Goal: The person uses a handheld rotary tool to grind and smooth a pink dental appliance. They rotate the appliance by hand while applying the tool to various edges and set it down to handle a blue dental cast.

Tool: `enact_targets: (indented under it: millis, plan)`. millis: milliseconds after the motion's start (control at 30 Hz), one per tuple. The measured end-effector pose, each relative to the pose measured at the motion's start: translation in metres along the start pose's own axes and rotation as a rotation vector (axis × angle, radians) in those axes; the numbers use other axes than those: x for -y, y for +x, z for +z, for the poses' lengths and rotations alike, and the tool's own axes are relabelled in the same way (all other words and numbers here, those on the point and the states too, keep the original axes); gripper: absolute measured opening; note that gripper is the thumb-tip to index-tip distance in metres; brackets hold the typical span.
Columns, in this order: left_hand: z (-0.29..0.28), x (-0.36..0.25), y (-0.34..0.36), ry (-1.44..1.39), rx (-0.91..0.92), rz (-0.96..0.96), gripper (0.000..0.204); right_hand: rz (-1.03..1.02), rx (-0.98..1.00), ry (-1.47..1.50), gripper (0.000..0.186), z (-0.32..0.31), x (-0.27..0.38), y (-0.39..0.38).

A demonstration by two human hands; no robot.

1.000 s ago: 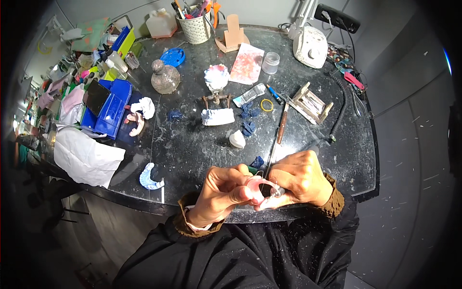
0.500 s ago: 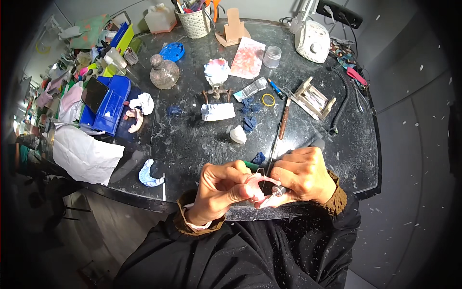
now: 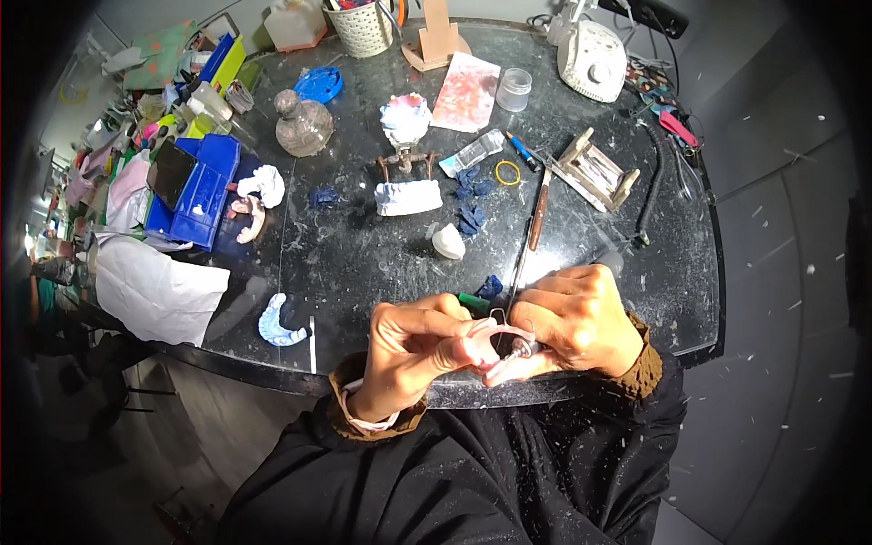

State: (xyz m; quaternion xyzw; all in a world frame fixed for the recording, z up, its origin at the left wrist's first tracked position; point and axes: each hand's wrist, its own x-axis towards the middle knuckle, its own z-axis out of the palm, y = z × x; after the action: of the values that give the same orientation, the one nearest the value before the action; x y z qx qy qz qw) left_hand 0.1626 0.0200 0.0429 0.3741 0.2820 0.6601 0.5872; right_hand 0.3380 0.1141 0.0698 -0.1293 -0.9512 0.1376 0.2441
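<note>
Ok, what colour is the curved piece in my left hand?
The curved piece is pink; clearest in the head view.

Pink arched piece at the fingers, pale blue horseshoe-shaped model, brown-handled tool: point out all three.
Pink arched piece [image 3: 487, 349]: head view, on its broad left part.
Pale blue horseshoe-shaped model [image 3: 270, 324]: head view, on its curved left side.
Brown-handled tool [image 3: 539, 220]: head view, mid-handle.

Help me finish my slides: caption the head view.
Left hand pinching a pink dental piece beside a metal-tipped tool in the right hand, at a dark bench.
</note>
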Motion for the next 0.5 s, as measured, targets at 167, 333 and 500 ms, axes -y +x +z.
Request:
enact_targets:
  millis: [167, 333, 500]
  plan:
    - [0.0030, -0.0012, -0.0003, -0.019, -0.014, -0.027, 0.017, 0.018, -0.060, -0.098, 0.054, -0.0038, 0.0014, 0.0006]
    - [0.0015, 0.0002, -0.0006, -0.010, -0.026, 0.009, 0.016, 0.027, -0.043, -0.103, 0.054, -0.0017, 0.0028, 0.0019]
    - [-0.0036, 0.0046, -0.0004, -0.103, 0.060, 0.076, 0.005, -0.115, -0.082, -0.197, 0.050, -0.0014, 0.0005, -0.0018]
